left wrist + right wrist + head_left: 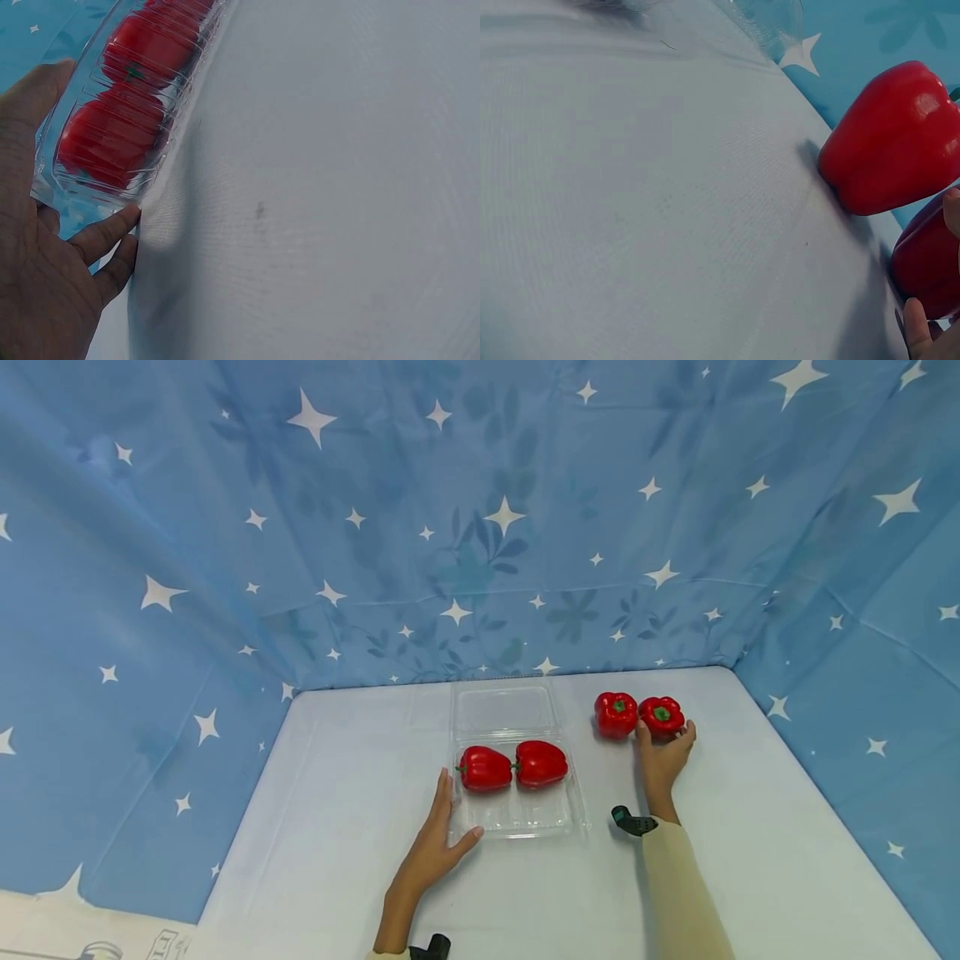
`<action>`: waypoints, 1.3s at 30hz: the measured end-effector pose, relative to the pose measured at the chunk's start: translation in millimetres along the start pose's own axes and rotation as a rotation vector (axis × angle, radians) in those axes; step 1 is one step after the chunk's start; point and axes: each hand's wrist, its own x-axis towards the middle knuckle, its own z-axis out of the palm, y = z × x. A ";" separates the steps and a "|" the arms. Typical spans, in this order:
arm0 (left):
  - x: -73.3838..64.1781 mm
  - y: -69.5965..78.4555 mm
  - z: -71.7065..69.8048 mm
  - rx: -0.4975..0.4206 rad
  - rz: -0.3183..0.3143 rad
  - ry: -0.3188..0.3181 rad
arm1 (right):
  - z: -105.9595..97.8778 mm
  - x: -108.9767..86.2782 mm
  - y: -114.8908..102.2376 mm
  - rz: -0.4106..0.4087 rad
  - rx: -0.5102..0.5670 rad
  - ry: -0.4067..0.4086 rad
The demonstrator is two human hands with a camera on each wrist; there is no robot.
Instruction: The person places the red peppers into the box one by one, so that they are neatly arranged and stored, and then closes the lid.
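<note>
A clear plastic clamshell box [480, 814] lies with its lid [502, 710] folded back. Two red bell peppers lie on their sides in its far half, the left pepper [483, 770] and the right pepper [542, 766]. My left hand [429, 852] rests at the box's near left corner, fingers straight along the left wall and thumb by the front edge. To the right of the box stand two more red bell peppers, green stems up. My right hand [664, 770] holds the outer pepper [662, 713] between thumb and fingers; the inner pepper [616, 718] stands right beside it.
A white cloth [330, 827] covers the table. Blue star-patterned curtains [390, 543] hang behind the table and along both sides. Dark straps with small devices sit on both wrists, including a wrist device [633, 822] on the right.
</note>
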 end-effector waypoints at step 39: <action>-0.1 -2.0 2.1 0.017 0.026 0.014 | -27.0 -3.5 -14.9 0.126 0.335 0.028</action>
